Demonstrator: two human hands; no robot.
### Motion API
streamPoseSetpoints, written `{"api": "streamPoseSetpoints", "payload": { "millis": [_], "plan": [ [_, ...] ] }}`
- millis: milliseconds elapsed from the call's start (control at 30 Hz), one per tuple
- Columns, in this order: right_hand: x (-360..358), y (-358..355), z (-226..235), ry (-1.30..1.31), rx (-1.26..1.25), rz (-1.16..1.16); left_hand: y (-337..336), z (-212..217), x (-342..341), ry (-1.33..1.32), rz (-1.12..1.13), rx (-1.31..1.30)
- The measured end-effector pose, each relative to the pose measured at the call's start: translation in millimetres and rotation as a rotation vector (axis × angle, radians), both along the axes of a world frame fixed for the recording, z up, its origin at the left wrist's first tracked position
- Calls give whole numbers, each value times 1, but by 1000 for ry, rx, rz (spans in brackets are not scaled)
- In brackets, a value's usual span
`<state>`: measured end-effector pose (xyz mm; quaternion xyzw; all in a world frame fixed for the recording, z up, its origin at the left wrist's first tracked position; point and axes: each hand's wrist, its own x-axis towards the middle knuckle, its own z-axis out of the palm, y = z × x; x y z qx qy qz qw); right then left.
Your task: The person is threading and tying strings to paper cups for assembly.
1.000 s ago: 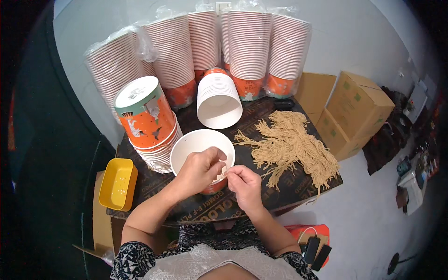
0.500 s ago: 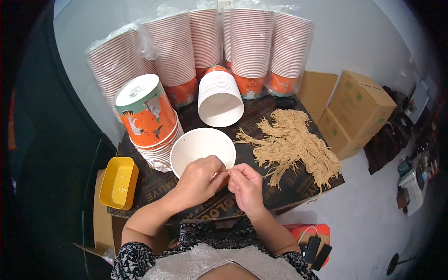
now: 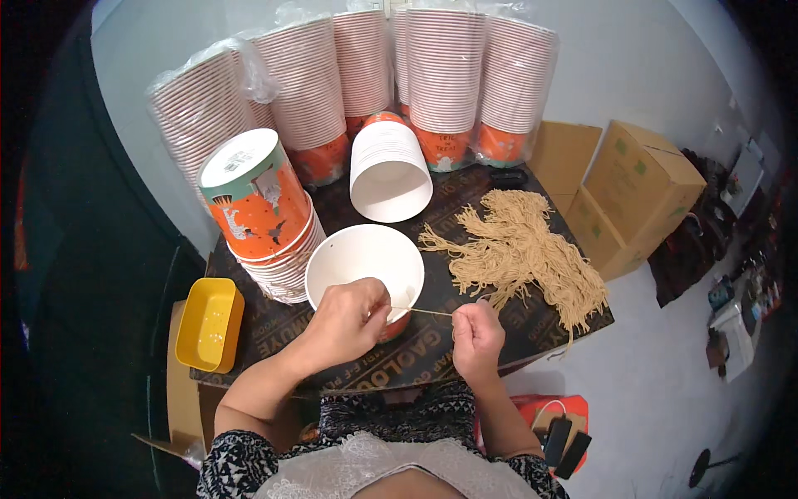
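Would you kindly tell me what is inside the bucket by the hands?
The bucket looks white inside; the left hand covers its near part, so anything there cannot be seen.

One cord bundle (image 3: 529,254), one tub (image 3: 233,324)

Tan cord (image 3: 430,312) stretches taut by the upright, white-lined cup (image 3: 353,259)

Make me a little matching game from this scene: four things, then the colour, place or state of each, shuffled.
Column one
1. Small container
2. Heap of cords
3. Right hand
4. Upright cup near the hands

Column two
A. Tan, on the right part of the table
B. White inside, mouth facing up
C. Yellow, by the table's left edge
D. Closed on a taut string

Pairs: 1-C, 2-A, 3-D, 4-B
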<state>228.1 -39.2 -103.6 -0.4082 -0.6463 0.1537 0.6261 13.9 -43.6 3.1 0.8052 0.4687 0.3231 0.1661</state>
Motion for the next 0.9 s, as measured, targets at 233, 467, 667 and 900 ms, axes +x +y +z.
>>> {"api": "streamPoseSetpoints", "payload": {
  "millis": [233,467,667,900],
  "plan": [
    [-21,1,15,32,-32,-14,0,0,9,-24,37,-50],
    [-45,5,39,-225,90,194,-7,5,-11,-452,-120,73],
    [-5,44,31,-3,-114,506,-9,36,-77,127,-323,74],
    [-7,63,35,79,-139,625,-27,17,-80,246,-450,69]
  ]
}}
